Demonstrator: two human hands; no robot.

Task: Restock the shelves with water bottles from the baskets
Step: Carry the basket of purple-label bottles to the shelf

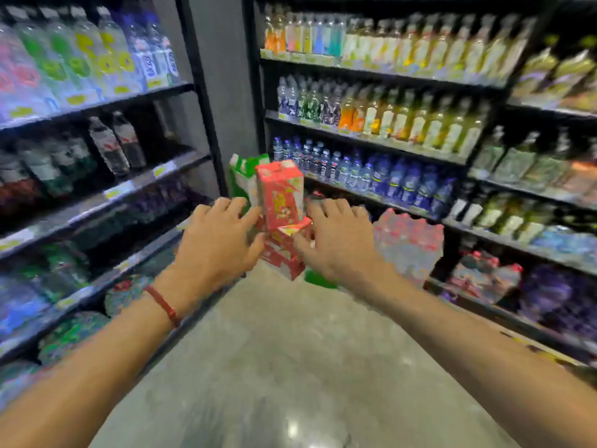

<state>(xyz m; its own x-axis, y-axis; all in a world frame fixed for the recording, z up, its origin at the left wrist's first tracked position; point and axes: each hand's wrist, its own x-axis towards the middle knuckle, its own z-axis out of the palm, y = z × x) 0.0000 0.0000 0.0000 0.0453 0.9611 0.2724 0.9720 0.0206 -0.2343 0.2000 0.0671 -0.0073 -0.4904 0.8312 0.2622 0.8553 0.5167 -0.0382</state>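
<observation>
Both arms stretched out ahead down the aisle, left hand and right hand level with each other, palms down. Fingers on both are spread and fairly straight, holding nothing, and as far as I can tell touching nothing. Red band on the left wrist.

Step, my read: empty-handed leg, going for stock, not placing. Frame is smeared, so probably mid-move.

No basket in view, so I can't tell where the source is. Water bottles I can see: a row of small blue-label ones on the right rack, third level down. Bigger clear ones sit up on the left rack's top shelf. Two lone bottles stand on the left middle shelf with a dark gap beside them, a likely spot to fill. Wrapped pack sits low on the right, beyond my right hand.

Red cartons are stacked at the aisle end and show between my hands but farther off, with green cartons behind them. Not task items.

Next move calls for: find a basket, drop the hands to it, curl fingers round a bottle body, keep it upright, carry it to the gap, label facing out
</observation>
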